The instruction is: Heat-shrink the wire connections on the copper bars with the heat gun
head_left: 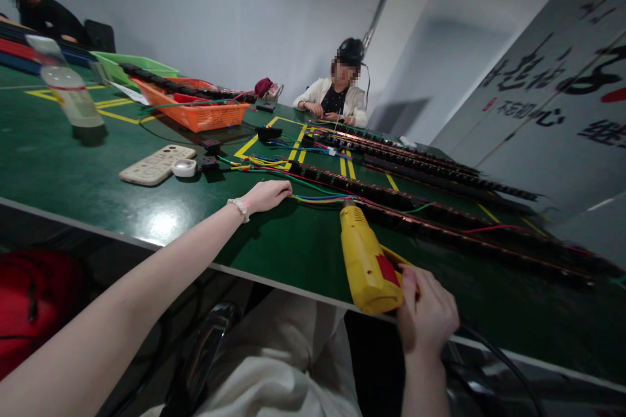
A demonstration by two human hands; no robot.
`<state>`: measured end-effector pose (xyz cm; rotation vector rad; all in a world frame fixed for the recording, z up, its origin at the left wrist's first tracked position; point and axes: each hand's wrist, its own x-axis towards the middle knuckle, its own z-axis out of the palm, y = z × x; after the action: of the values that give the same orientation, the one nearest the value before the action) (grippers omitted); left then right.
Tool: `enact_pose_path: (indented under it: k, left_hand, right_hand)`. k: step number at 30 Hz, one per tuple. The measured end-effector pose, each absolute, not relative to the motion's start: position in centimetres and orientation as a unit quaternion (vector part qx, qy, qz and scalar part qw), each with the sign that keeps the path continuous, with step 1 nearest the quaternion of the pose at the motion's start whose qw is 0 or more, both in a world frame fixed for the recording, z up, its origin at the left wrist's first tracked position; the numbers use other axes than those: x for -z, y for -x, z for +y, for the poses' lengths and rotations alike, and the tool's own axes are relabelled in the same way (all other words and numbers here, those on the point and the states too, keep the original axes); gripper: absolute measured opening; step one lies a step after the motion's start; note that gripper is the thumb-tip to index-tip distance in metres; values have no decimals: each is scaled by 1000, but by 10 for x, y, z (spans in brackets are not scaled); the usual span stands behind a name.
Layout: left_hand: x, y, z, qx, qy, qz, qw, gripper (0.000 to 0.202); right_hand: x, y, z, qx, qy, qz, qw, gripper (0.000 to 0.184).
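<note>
My right hand (426, 305) grips the handle of a yellow heat gun (366, 257). Its metal nozzle points away from me at a bundle of coloured wires (325, 199), close to where they join a long dark strip (440, 228). Stretched out to the left, my left hand (268, 195) is closed on the other end of those blue, green, yellow and red wires, low over the green table. A pale bracelet circles the left wrist. The left fingertips partly hide the wire ends.
On the green table (195, 215) lie a phone (152, 165), a white earbud case (184, 168) and small black connectors (211, 166). A bottle (68, 88), orange basket (195, 114) and green basket (132, 65) stand behind. More dark strips (405, 159) extend right. A co-worker (337, 94) sits opposite.
</note>
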<state>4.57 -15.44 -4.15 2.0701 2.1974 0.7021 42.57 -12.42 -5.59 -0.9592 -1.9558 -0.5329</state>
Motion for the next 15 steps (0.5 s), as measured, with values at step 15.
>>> enact_pose_path:
  k: [15]
  left_hand:
    - [41, -38, -156, -236, -666, 707, 37, 40]
  right_hand:
    - [66, -449, -109, 253, 369, -790, 419, 28]
